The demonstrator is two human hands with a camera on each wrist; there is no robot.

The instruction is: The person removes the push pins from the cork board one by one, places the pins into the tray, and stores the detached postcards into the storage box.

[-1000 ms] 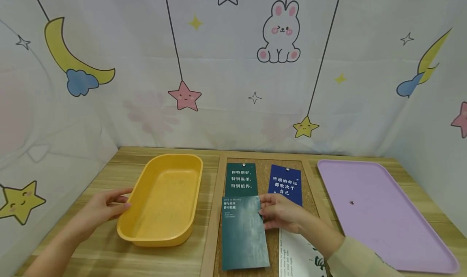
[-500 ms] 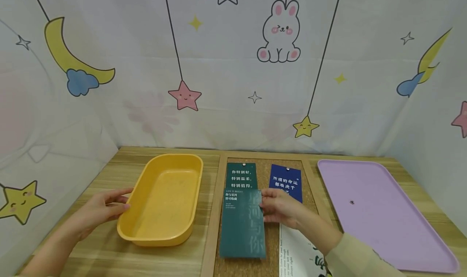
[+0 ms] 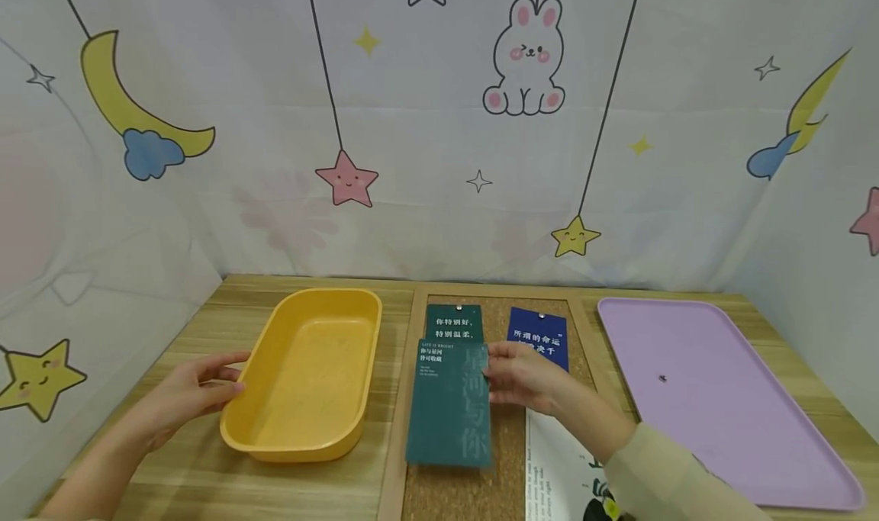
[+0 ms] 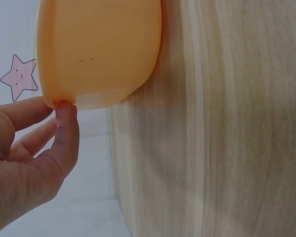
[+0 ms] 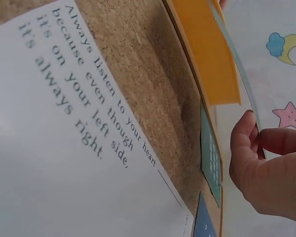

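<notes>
My right hand [image 3: 525,380] pinches a dark teal card [image 3: 449,414] by its right edge, thumb against fingers. Raised over a framed cork board [image 3: 504,467], the card covers the lower part of a green card [image 3: 455,323] pinned there. From the right wrist the held card [image 5: 242,74] shows almost edge-on. My left hand [image 3: 188,391] holds the rim of a yellow plastic basin [image 3: 309,384] at its left side; in the left wrist view the thumb [image 4: 65,128] and fingers pinch that rim.
A blue card [image 3: 539,338] is pinned at the board's upper right. Below it lies a white printed card [image 3: 559,467], partly under my right arm. On the right, a lilac tray [image 3: 714,414] bears a small metal pin [image 3: 662,378]. A cartoon-print curtain [image 3: 426,124] stands behind.
My right hand has moved the teal card away from me, up the board, covering more of the pinned green card. The left hand and basin stay put.
</notes>
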